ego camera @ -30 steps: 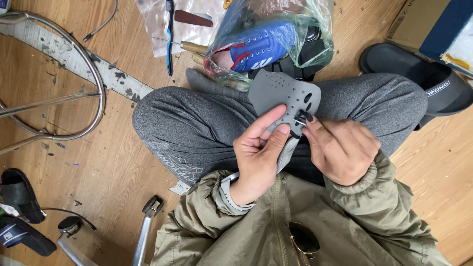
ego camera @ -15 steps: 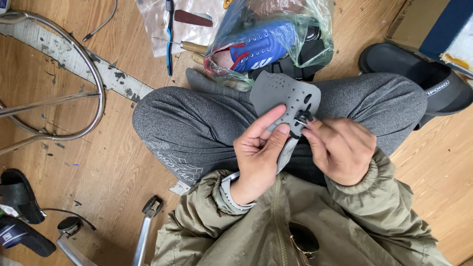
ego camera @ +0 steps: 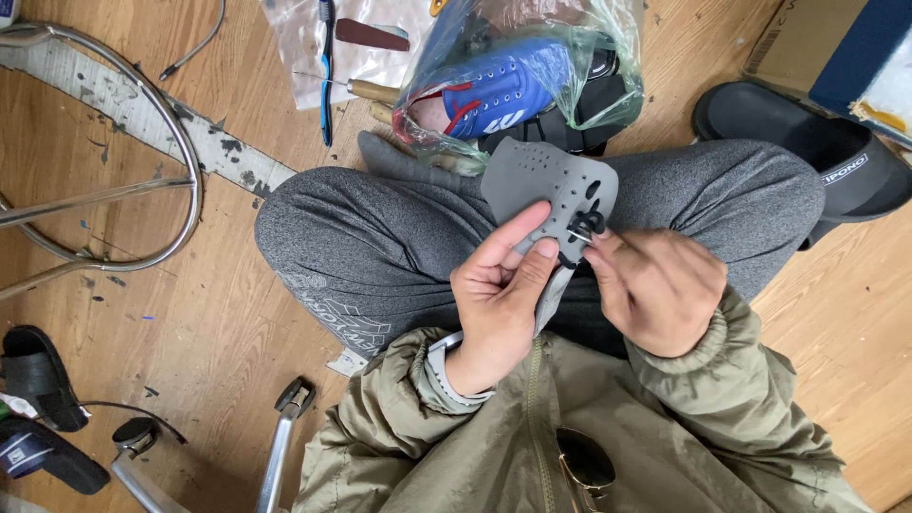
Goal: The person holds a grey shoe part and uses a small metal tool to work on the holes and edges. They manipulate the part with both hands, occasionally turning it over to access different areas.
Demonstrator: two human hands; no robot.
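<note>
Little has changed: the grey perforated piece (ego camera: 546, 190) stays pinched in the left hand (ego camera: 499, 304), the right hand (ego camera: 655, 290) closed on a small black fastener (ego camera: 587, 226) at its edge

Clear plastic bag (ego camera: 532, 85), perhaps cardboard box (ego camera: 803, 43).

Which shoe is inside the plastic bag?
The blue shoe with white laces; the black slide sandal lies bare on the floor to its right.

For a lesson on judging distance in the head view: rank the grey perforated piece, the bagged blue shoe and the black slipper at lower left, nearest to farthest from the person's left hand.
From the left hand:
1. Grey perforated piece, held in its fingers.
2. Bagged blue shoe, above, beyond the knees.
3. Black slipper, far lower left on the floor.
</note>
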